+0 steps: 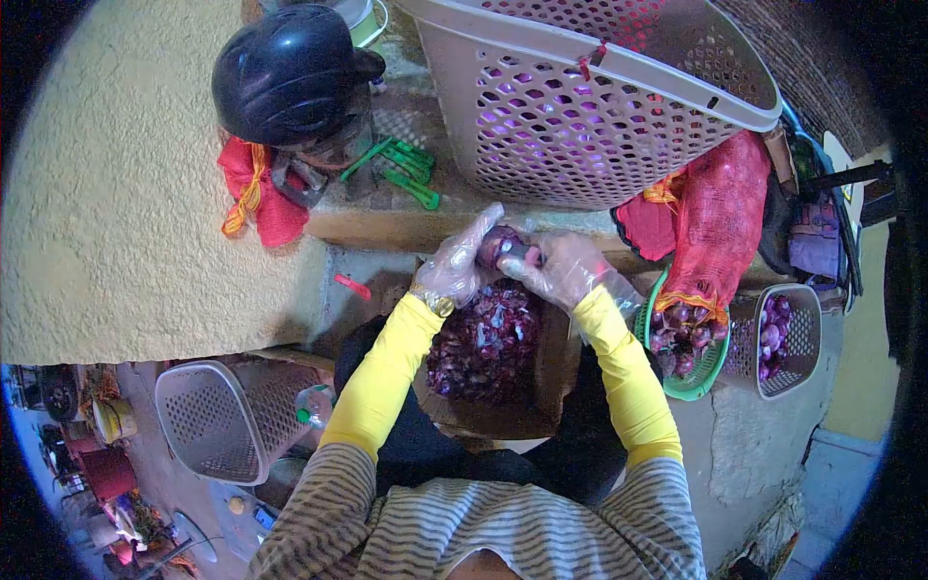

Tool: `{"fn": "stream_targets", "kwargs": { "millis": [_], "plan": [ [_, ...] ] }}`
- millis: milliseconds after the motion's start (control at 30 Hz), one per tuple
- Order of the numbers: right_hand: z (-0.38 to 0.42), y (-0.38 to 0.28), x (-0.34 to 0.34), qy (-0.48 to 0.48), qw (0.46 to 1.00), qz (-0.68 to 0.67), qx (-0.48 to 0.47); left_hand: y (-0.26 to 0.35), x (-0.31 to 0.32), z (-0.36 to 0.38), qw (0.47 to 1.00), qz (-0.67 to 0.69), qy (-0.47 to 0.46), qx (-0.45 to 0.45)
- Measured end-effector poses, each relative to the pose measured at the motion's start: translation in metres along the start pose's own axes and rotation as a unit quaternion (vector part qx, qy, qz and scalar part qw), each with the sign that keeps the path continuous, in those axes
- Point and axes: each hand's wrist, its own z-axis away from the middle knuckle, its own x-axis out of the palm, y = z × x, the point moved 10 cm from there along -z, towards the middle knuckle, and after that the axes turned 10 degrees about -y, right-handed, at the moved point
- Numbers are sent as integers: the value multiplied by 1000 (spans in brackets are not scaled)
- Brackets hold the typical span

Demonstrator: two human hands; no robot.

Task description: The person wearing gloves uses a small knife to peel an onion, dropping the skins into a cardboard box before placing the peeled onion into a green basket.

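Note:
A red onion (pixel 498 246) is held between my two hands, above a cardboard box (pixel 551 387) of loose purple onion skins (pixel 488 343). My left hand (pixel 456 263), in a clear plastic glove, is closed around the onion's left side, with its thumb or a finger pointing up. My right hand (pixel 564 271), gloved the same way, grips the onion from the right with its fingertips pressed on it. Whether a small blade sits in the right fingers cannot be made out. Yellow sleeves cover both forearms.
A large perforated basket (pixel 599 116) of onions stands ahead. At right, a red mesh sack (pixel 720 217) spills onions into a green basket (pixel 698 382), beside a smaller onion basket (pixel 785 338). A black helmet (pixel 285 72) and green clips (pixel 411 169) lie ahead left; another basket (pixel 208 420) is left.

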Motion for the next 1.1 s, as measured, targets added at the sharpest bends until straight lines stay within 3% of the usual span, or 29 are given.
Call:
{"fn": "stream_targets", "kwargs": {
  "millis": [33,67,100,133,167,200,233,267,300,367,400,433,467,533,600,633,667,700,733,767,800,833,867,1000,1033,1067,1100],
  "plan": [
    [0,0,0,0,1000,0,0,-34,6,-1,893,421,43,-152],
    [-1,0,3,-18,1000,10,-2,-44,43,9,596,752,76,-271],
    [-2,0,7,-36,999,21,-5,-50,52,12,596,752,77,-270],
    [-3,0,9,-36,999,21,-6,-48,36,5,754,639,74,-130],
    [-2,-1,12,-33,999,35,-20,-21,17,0,869,489,67,18],
    [-2,-4,14,-31,998,50,-34,-23,15,3,869,489,67,18],
    [-1,-5,14,-31,998,50,-34,-12,3,4,947,313,76,-12],
    [0,-11,14,-29,996,61,-55,-1,-9,6,988,125,82,-41],
    [1,-17,14,-27,994,72,-75,4,-15,7,988,124,83,-41],
    [1,-26,18,-46,990,91,-93,8,-14,6,992,-75,17,-99],
    [1,-31,22,-66,986,109,-110,-7,-11,3,992,-75,17,-99],
    [1,-30,24,-66,986,109,-110,-60,0,6,939,292,70,-168],
    [2,-32,29,-74,984,100,-125,-80,25,8,750,616,112,-212],
    [3,-33,32,-81,983,90,-139,-62,19,7,763,607,110,-193],
    [1,-22,18,-22,993,56,-100,-37,11,9,775,597,108,-175],
    [1,-23,15,-22,993,56,-100,-12,-13,8,951,273,68,-129],
    [1,-13,7,-9,998,45,-36,18,-17,5,994,-90,19,-66],
    [1,0,1,4,999,33,30,6,-16,3,994,-90,19,-66],
    [1,4,-1,33,999,-11,17,-48,-5,6,945,282,46,-162],
    [0,4,-1,33,999,-11,17,-71,23,12,753,611,65,-233],
    [1,4,-2,36,999,-5,23,-74,26,17,753,612,65,-234],
    [2,5,-3,38,999,1,28,-51,1,11,935,319,45,-146],
    [2,5,-3,38,999,1,29,-14,-5,8,999,-14,19,-38],
    [3,-1,-8,36,999,-2,29,-9,-1,1,1000,25,10,-14],
    [3,-1,-9,31,999,-4,36,-59,7,4,945,300,29,-128],
    [3,0,-9,31,999,-4,36,-85,30,12,804,547,45,-230],
    [3,0,-8,32,999,-7,32,-87,36,15,804,547,45,-230]
  ]
}}
